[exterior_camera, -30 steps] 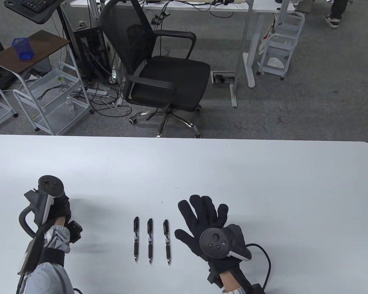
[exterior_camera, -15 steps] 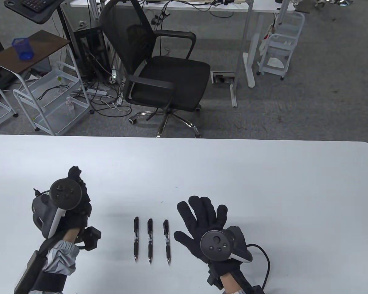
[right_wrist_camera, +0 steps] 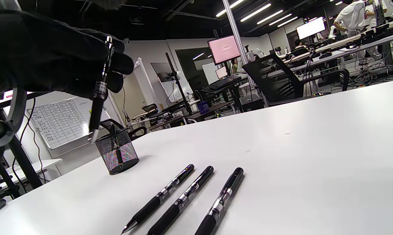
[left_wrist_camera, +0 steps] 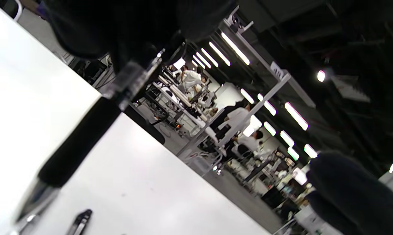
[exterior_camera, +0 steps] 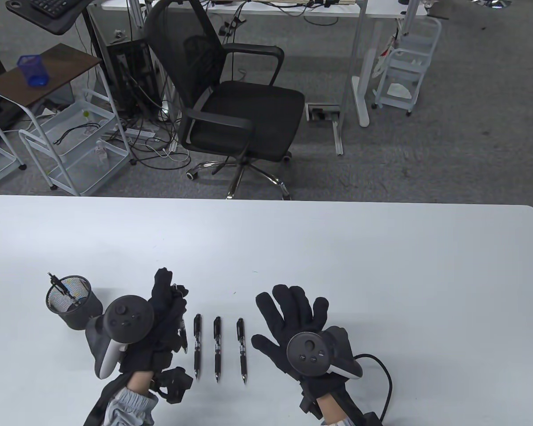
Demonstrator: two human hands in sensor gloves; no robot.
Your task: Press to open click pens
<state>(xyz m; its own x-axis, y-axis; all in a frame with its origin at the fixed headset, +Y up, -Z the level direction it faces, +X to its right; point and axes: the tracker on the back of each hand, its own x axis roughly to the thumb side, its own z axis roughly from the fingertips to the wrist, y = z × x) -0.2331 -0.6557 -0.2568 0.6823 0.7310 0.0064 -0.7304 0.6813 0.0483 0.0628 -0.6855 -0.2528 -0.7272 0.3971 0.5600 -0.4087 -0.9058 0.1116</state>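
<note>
Three black click pens lie side by side on the white table (exterior_camera: 293,239): left (exterior_camera: 197,346), middle (exterior_camera: 216,348), right (exterior_camera: 242,350). They also show in the right wrist view (right_wrist_camera: 180,202). My left hand (exterior_camera: 172,295) grips a fourth black pen (exterior_camera: 182,338) just left of the row, tip down above the table. The held pen shows in the right wrist view (right_wrist_camera: 99,94) and close up in the left wrist view (left_wrist_camera: 79,140). My right hand (exterior_camera: 288,306) rests flat on the table right of the row, fingers spread and empty.
A black mesh pen cup (exterior_camera: 71,304) with one pen in it stands at the left, also in the right wrist view (right_wrist_camera: 117,153). A black office chair (exterior_camera: 231,97) stands beyond the table's far edge.
My left hand has moved right, away from the mesh cup, with a pen in its grip, and now sits beside the row of pens. The cup has come into view. The right hand has not moved.
</note>
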